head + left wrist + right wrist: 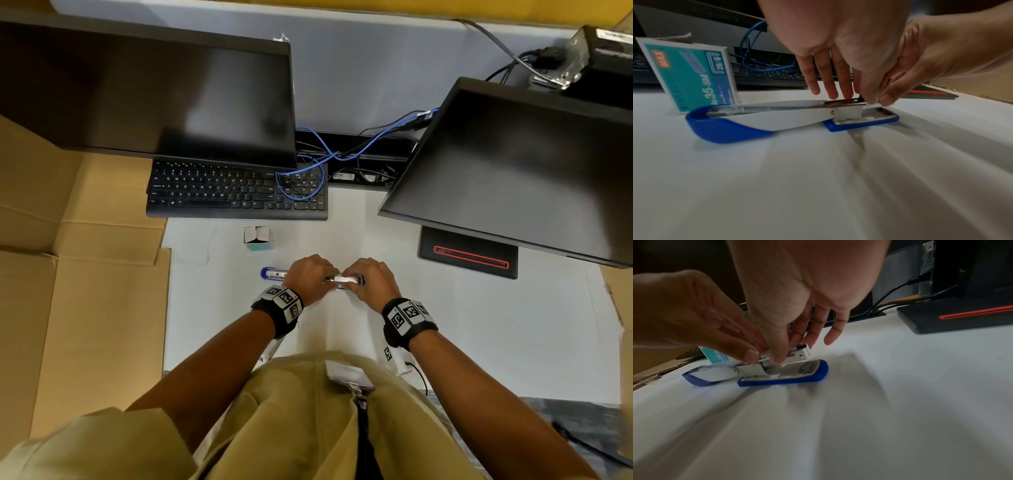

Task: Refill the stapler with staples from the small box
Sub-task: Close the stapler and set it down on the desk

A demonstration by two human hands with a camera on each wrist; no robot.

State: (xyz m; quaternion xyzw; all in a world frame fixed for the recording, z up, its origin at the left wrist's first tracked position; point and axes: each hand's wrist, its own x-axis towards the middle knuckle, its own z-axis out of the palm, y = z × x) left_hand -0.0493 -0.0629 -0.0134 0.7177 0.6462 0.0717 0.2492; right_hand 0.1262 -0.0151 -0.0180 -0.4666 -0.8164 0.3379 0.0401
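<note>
A blue and white stapler (274, 274) (777, 113) (781, 376) lies swung fully open on the white desk (445, 325), its lid flat to the left and its base to the right. My left hand (310, 277) (867, 97) pinches the metal magazine near the hinge, its other fingers hanging straight. From the right, my right hand (371, 279) (785, 350) pinches the same magazine, thumb in front. I cannot see any staples between the fingertips. The small teal staple box (258, 238) (690, 74) stands upright just behind the stapler, its top flaps open.
A black keyboard (236, 192) with a blue cable (308, 178) looped over it lies behind the box. Two dark monitors (147, 92) (513, 164) stand at the back; the right one's base (469, 257) is close by. Flattened cardboard (78, 274) covers the left.
</note>
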